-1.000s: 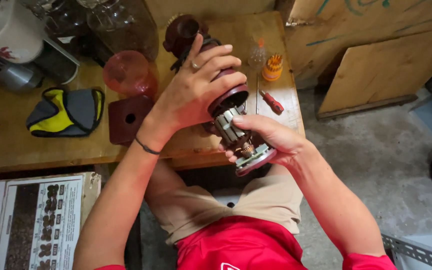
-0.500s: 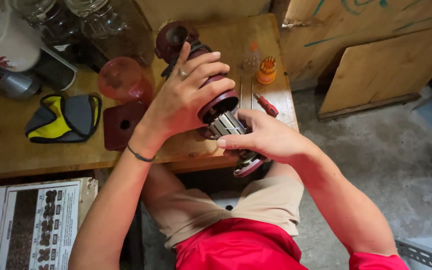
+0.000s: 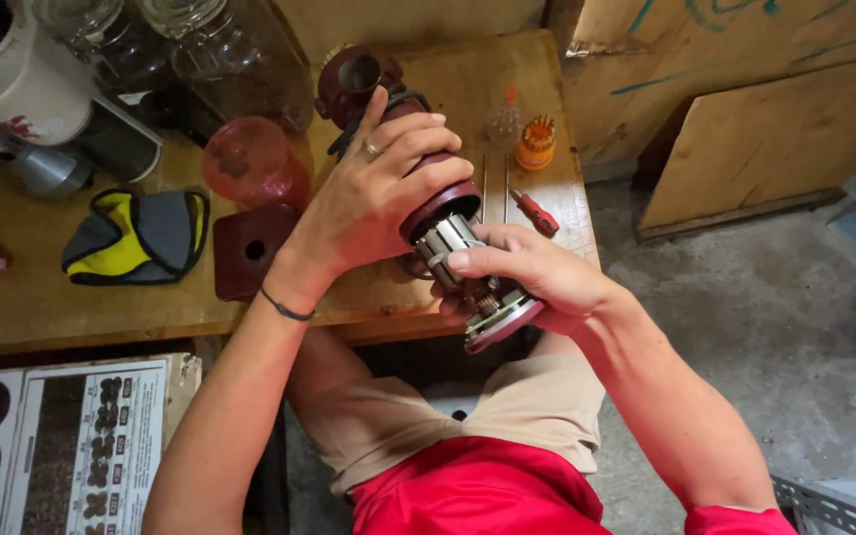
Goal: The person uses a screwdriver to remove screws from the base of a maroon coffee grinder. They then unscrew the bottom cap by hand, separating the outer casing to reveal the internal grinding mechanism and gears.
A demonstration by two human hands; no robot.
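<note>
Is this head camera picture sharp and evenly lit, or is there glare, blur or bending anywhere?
Head view: soft, even light and mostly sharp; the left hand and right hand on the dark red motor housing read clearly; faint shine on the glass jars; the wooden table edges bow slightly, wide-lens distortion.

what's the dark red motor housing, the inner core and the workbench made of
Motor housing: probably painted cast metal; dark red, dull, thick-walled, gripped by the left hand.
Inner core: bare metal; silvery ribbed sheen, held by the right hand.
Workbench: wood; visible grain, worn matte brown.
</note>
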